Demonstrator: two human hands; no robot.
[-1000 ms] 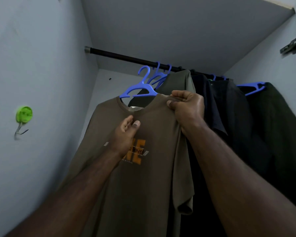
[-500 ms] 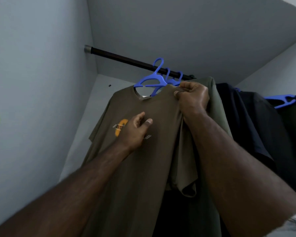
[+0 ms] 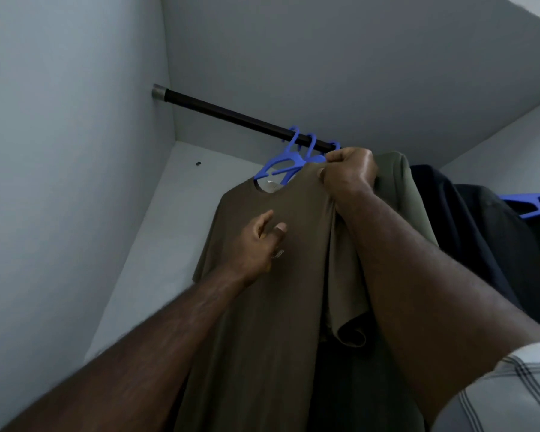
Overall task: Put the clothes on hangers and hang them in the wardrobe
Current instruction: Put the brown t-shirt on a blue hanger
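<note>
The brown T-shirt (image 3: 272, 260) hangs on a blue hanger (image 3: 278, 165) at the rail (image 3: 231, 118), its shoulder pinched by the right hand (image 3: 348, 174); the left hand (image 3: 256, 241) lies loosely open against its chest. The hanging step looks nearly done. Next, I judge, comes checking the hook sits on the rail, then letting go.

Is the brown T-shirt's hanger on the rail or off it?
On: the blue hanger hooks over the black rail, while the right hand pinches the brown T-shirt shoulder.

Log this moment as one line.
right hand: grips brown T-shirt shoulder at blue hanger | hook: at rod | left hand: open, against shirt front
</note>
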